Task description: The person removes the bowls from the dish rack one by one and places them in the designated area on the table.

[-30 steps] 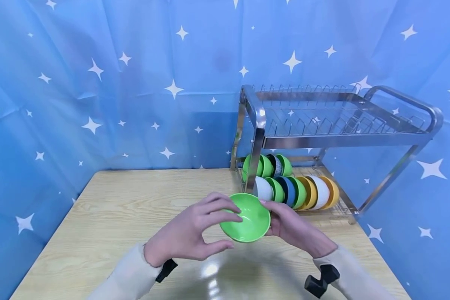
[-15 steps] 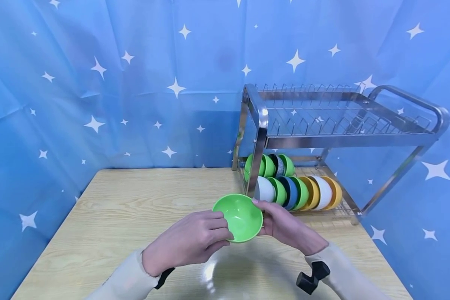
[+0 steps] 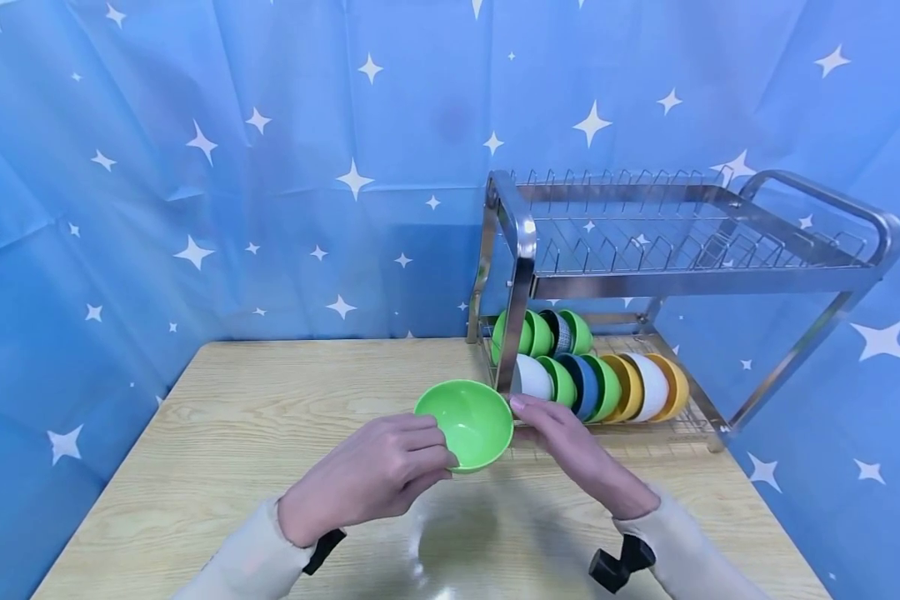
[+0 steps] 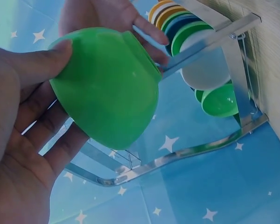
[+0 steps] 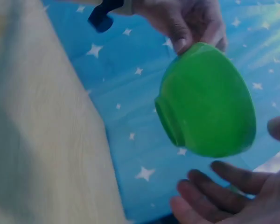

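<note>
The left hand (image 3: 378,467), nearer the person than the dish rack (image 3: 690,283) and left of it, pinches a green bowl (image 3: 474,425) by the rim, thumb against the outer wall. The bowl hangs above the table, in front of the rack's left end, tilted so that its hollow faces the head camera. The right hand (image 3: 573,446), in front of the rack's lower tier, is just beside the bowl with fingers loosely extended; the right wrist view shows it apart from the bowl, holding nothing. Both wrists, on the person's side of the rack, carry black devices (image 3: 621,567) at the pale sleeves (image 3: 251,554).

On the rack's lower tier, bowls stand on edge in two rows. The front row (image 3: 626,387) runs, left to right, white, green, blue, green, yellow, white, yellow; the rear row (image 3: 540,333) has green bowls and a dark patterned one. Wire prongs line the rack's upper tier. The pale wooden table (image 3: 285,400) spreads left of the rack, and a blue curtain (image 3: 300,100) with white stars hangs behind it.
</note>
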{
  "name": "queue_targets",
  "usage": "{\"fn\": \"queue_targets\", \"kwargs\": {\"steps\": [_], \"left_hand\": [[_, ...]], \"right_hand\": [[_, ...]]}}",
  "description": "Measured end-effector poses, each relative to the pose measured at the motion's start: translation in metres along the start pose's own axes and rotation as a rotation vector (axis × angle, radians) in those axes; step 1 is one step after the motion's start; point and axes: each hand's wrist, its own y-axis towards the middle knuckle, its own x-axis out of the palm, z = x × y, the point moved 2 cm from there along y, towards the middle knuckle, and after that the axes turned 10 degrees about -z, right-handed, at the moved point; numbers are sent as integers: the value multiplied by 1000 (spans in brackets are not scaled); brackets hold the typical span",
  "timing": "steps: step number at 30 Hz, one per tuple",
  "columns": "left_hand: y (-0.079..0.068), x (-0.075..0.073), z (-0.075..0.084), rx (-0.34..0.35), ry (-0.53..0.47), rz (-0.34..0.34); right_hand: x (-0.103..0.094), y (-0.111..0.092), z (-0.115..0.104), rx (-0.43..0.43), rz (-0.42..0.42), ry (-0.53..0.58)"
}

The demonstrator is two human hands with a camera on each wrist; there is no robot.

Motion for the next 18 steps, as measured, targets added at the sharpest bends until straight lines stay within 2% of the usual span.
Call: {"fn": "queue_targets", "kwargs": {"steps": [4,9,14,16,18], "left_hand": [[-4,-1,-6,-22,5,18],[-11,-2,-15,-63,7,52],[-18,-1,-29,-121,5,73],[-21,0,-34,-143,11,78],[-25,0,-40,-162,23,86]], "right_hand": [[-2,-3,-1,-138,118,-276],[-4,-4,-4,-421,207,-427],[-8,-4,-12,-675,284,-395],[-11,-4,-15,-731,312,-364],[-14,-2,-18,-748,345,-350]]}}
